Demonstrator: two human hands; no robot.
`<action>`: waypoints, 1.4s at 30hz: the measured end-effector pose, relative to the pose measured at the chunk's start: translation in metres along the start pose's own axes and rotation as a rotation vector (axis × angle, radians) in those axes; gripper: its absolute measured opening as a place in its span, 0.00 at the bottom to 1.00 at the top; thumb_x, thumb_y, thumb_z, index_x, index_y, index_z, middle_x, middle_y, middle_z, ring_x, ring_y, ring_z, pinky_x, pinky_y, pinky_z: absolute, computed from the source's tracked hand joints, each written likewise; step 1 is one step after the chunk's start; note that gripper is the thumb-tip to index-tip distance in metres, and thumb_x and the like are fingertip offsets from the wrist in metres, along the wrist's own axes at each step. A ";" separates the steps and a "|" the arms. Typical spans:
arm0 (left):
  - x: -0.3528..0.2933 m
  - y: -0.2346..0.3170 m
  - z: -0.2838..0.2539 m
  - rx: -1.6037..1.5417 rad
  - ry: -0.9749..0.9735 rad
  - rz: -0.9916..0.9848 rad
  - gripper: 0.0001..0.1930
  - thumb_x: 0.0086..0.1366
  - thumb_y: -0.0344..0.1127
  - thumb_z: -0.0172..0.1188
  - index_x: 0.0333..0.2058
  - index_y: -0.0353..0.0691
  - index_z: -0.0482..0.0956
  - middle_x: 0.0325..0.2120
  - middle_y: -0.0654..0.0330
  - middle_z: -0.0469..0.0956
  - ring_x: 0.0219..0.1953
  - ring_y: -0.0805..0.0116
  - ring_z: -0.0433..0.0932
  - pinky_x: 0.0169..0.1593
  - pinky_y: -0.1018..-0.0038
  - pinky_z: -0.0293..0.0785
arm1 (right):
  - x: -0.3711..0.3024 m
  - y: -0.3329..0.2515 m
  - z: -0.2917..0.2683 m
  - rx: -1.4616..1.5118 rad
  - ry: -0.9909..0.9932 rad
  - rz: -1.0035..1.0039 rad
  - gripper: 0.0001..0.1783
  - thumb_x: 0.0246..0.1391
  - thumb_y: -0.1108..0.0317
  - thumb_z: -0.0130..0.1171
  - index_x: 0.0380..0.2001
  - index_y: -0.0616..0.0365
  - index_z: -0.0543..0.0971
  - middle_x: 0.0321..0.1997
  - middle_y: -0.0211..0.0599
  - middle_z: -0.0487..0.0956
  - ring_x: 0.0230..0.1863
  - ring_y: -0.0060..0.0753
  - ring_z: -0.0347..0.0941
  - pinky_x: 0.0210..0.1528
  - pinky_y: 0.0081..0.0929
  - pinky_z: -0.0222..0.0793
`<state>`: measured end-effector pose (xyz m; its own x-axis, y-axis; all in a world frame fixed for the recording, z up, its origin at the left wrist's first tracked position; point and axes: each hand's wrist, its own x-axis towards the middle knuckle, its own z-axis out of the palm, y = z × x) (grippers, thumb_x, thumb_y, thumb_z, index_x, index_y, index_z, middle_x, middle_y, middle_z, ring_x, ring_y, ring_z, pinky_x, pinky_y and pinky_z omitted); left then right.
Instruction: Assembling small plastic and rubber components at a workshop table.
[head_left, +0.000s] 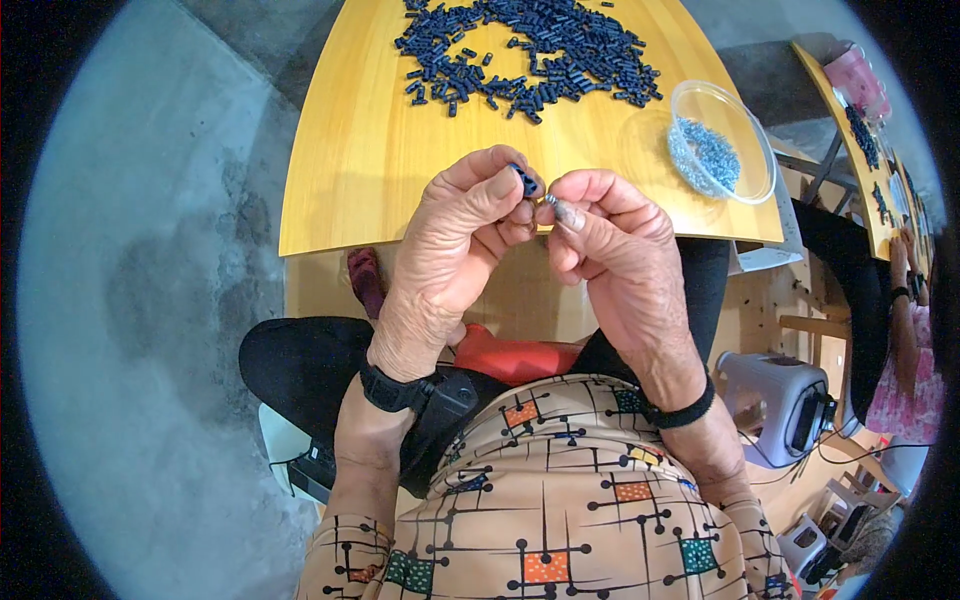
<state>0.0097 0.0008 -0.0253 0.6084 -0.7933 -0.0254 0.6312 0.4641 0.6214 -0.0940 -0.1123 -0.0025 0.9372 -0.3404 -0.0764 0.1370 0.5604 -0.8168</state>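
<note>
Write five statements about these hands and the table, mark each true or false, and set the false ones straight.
1. The left hand holds a small dark piece. True.
2. The right hand lies flat on the table. False: it is raised, pinching a tiny shiny part close to the dark piece.
3. A heap of dark pieces is on the table. True.
4. The clear round tub stands to the left of the heap. False: it stands to the right, nearer the person.
5. A black band circles the right wrist. True.
</note>
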 end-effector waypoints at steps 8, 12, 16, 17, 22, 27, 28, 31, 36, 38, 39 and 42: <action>-0.002 -0.002 0.006 0.008 0.015 0.025 0.08 0.55 0.30 0.60 0.35 0.37 0.75 0.26 0.62 0.77 0.27 0.73 0.76 0.32 0.79 0.74 | 0.001 -0.002 0.001 -0.008 0.047 -0.005 0.08 0.49 0.73 0.57 0.33 0.63 0.76 0.25 0.29 0.77 0.21 0.13 0.68 0.22 0.10 0.63; -0.002 -0.004 0.007 0.024 0.023 0.033 0.08 0.55 0.30 0.60 0.34 0.37 0.75 0.26 0.61 0.77 0.28 0.72 0.76 0.34 0.77 0.74 | 0.001 -0.001 -0.001 -0.021 0.056 -0.013 0.08 0.49 0.73 0.57 0.33 0.63 0.76 0.25 0.29 0.77 0.21 0.13 0.68 0.22 0.10 0.64; -0.003 -0.004 0.009 0.045 0.017 0.050 0.08 0.55 0.30 0.60 0.34 0.37 0.75 0.26 0.61 0.77 0.28 0.73 0.76 0.34 0.78 0.74 | 0.001 -0.001 -0.001 -0.027 0.059 -0.025 0.07 0.49 0.73 0.57 0.33 0.63 0.76 0.24 0.29 0.77 0.21 0.13 0.68 0.22 0.10 0.64; -0.004 -0.004 0.010 0.052 0.027 0.059 0.08 0.55 0.31 0.60 0.34 0.37 0.75 0.26 0.62 0.77 0.28 0.73 0.76 0.34 0.78 0.73 | 0.002 -0.001 -0.001 -0.028 0.062 -0.026 0.07 0.49 0.73 0.57 0.33 0.63 0.76 0.24 0.29 0.77 0.21 0.13 0.68 0.22 0.10 0.64; -0.005 -0.011 0.008 -0.137 0.103 -0.052 0.06 0.56 0.33 0.59 0.32 0.39 0.75 0.25 0.63 0.77 0.28 0.75 0.76 0.34 0.79 0.73 | 0.002 -0.004 0.001 -0.037 0.055 -0.014 0.07 0.49 0.73 0.57 0.33 0.63 0.76 0.24 0.29 0.77 0.21 0.13 0.68 0.23 0.11 0.64; -0.005 -0.014 0.010 -0.319 0.164 -0.156 0.06 0.58 0.34 0.58 0.31 0.40 0.75 0.24 0.63 0.76 0.27 0.74 0.76 0.32 0.81 0.74 | 0.002 -0.005 -0.003 -0.011 0.030 -0.005 0.07 0.49 0.73 0.57 0.33 0.63 0.76 0.24 0.29 0.77 0.21 0.13 0.68 0.23 0.11 0.63; -0.005 -0.014 0.009 -0.322 0.145 -0.163 0.06 0.58 0.34 0.57 0.31 0.39 0.75 0.24 0.63 0.76 0.27 0.74 0.76 0.31 0.81 0.75 | 0.002 -0.005 -0.003 -0.006 0.028 -0.007 0.07 0.49 0.73 0.56 0.33 0.63 0.76 0.24 0.29 0.77 0.21 0.13 0.68 0.23 0.11 0.63; -0.005 -0.014 0.011 -0.273 0.192 -0.144 0.06 0.59 0.34 0.56 0.32 0.39 0.75 0.26 0.61 0.77 0.27 0.74 0.76 0.32 0.82 0.76 | 0.002 -0.005 -0.005 -0.005 0.035 -0.006 0.07 0.49 0.73 0.56 0.33 0.63 0.76 0.24 0.28 0.77 0.21 0.13 0.68 0.23 0.10 0.63; -0.004 -0.012 0.008 -0.185 0.188 -0.099 0.07 0.59 0.34 0.56 0.35 0.39 0.74 0.29 0.59 0.77 0.28 0.76 0.76 0.34 0.82 0.77 | 0.003 -0.005 -0.008 -0.016 0.054 0.015 0.07 0.49 0.73 0.57 0.33 0.62 0.76 0.23 0.28 0.76 0.21 0.13 0.67 0.23 0.10 0.63; -0.004 -0.013 0.007 -0.147 0.169 -0.067 0.07 0.59 0.34 0.56 0.36 0.39 0.74 0.29 0.61 0.77 0.29 0.76 0.76 0.35 0.81 0.76 | 0.003 -0.004 -0.007 -0.025 0.047 -0.001 0.07 0.49 0.72 0.57 0.33 0.61 0.76 0.23 0.27 0.76 0.21 0.13 0.68 0.22 0.10 0.63; -0.005 -0.014 0.007 -0.147 0.170 -0.067 0.07 0.59 0.34 0.56 0.36 0.39 0.74 0.29 0.61 0.77 0.29 0.76 0.76 0.35 0.81 0.76 | 0.004 -0.003 -0.008 -0.025 0.047 0.001 0.07 0.49 0.72 0.57 0.33 0.61 0.76 0.23 0.27 0.76 0.21 0.13 0.68 0.22 0.10 0.63; -0.005 -0.015 0.010 -0.048 0.136 0.022 0.08 0.58 0.33 0.57 0.36 0.39 0.74 0.29 0.62 0.77 0.29 0.77 0.75 0.35 0.81 0.74 | 0.005 -0.003 -0.008 -0.042 0.060 -0.003 0.07 0.49 0.72 0.57 0.32 0.62 0.76 0.23 0.27 0.76 0.21 0.13 0.68 0.22 0.10 0.63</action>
<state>-0.0078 -0.0064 -0.0272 0.6797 -0.7235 -0.1204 0.6373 0.5014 0.5852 -0.0921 -0.1219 -0.0056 0.9159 -0.3868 -0.1072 0.1247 0.5280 -0.8400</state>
